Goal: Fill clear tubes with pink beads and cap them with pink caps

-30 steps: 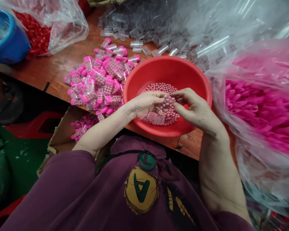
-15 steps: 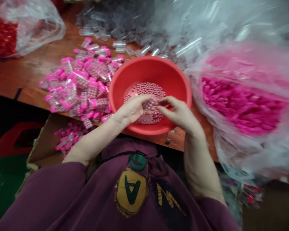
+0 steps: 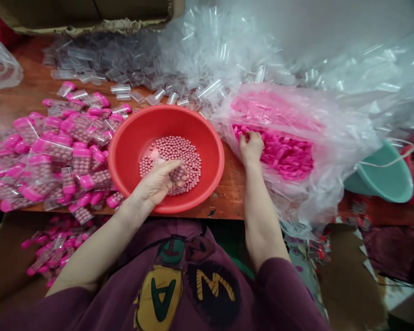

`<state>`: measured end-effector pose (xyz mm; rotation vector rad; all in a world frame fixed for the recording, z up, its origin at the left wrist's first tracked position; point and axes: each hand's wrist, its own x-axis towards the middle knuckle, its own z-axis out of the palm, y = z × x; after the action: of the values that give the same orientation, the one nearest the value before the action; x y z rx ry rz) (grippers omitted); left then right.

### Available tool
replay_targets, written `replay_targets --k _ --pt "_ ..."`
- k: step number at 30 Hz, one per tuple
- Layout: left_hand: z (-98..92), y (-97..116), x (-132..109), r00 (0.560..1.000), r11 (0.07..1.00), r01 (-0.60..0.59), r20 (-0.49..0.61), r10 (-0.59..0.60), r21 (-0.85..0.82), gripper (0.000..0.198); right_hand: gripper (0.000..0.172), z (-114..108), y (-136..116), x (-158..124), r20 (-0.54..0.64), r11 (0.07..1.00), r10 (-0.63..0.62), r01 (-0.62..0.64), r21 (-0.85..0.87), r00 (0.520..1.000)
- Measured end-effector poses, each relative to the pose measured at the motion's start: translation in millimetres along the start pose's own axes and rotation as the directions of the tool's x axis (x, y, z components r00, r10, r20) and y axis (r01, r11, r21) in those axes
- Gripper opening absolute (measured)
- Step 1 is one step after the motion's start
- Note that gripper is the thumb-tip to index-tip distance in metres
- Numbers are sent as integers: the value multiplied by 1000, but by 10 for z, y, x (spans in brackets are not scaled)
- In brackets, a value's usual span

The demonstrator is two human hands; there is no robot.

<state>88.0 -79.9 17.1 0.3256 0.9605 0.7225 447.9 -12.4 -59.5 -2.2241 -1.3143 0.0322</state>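
Note:
A red bowl [image 3: 131, 138] with small pink beads [image 3: 175, 149] stands at the table's front edge. Inside it my left hand [image 3: 158, 181] is curled round a small clear tube filled with beads [image 3: 178, 173]. My right hand [image 3: 251, 147] reaches into a clear plastic bag [image 3: 317, 138] of bright pink caps [image 3: 283, 154], its fingers closed among them; what they hold is hidden. A pile of filled, pink-capped tubes [image 3: 51, 151] lies left of the bowl.
Empty clear tubes [image 3: 124, 69] and their bags [image 3: 227, 50] cover the back of the wooden table [image 3: 224, 197]. A teal bowl [image 3: 386, 177] sits at the right. A cardboard box with more capped tubes [image 3: 51, 243] is below the table's left edge.
My right hand left the bowl and moved right into the bag of pink caps. My left hand stayed in the bowl with the filled tube. The view swung to the right.

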Motion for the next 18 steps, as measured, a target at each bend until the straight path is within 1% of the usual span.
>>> replay_targets --k 2,4,6,8,11,13,15,16,17,18 --pt "16 5 -12 1000 1000 -1 -13 1 13 13 28 125 -58 30 37 999 -9 11 -33 999" --pt "25 5 -15 1000 1000 -15 -26 15 11 12 29 215 -90 -3 71 998 -21 24 -51 997" --pt "25 -2 -12 999 999 -34 -27 34 8 11 26 248 -88 -79 97 998 -45 50 -50 994" --pt "20 -13 -4 998 998 -64 7 64 6 11 25 218 -67 -175 96 997 -69 73 -37 993" --pt "8 -29 6 992 995 -98 75 97 2 8 22 85 -80 -346 11 997 -73 73 -13 997" --pt "4 -37 8 991 995 -101 84 100 6 5 24 -15 -185 -508 -75 997 -69 70 18 995" --pt "6 -46 5 992 995 -101 75 100 11 6 28 -99 -394 -731 -141 977 -105 128 170 984" --pt "8 -51 4 992 995 -103 76 102 10 8 29 -137 -533 -859 -156 929 -147 191 318 977" --pt "9 -58 4 991 994 -107 79 106 10 9 30 -174 -684 -990 -157 843 -200 252 476 967" --pt "8 -65 6 990 993 -116 86 115 11 10 29 -213 -838 -1114 -116 757 -274 289 586 955"
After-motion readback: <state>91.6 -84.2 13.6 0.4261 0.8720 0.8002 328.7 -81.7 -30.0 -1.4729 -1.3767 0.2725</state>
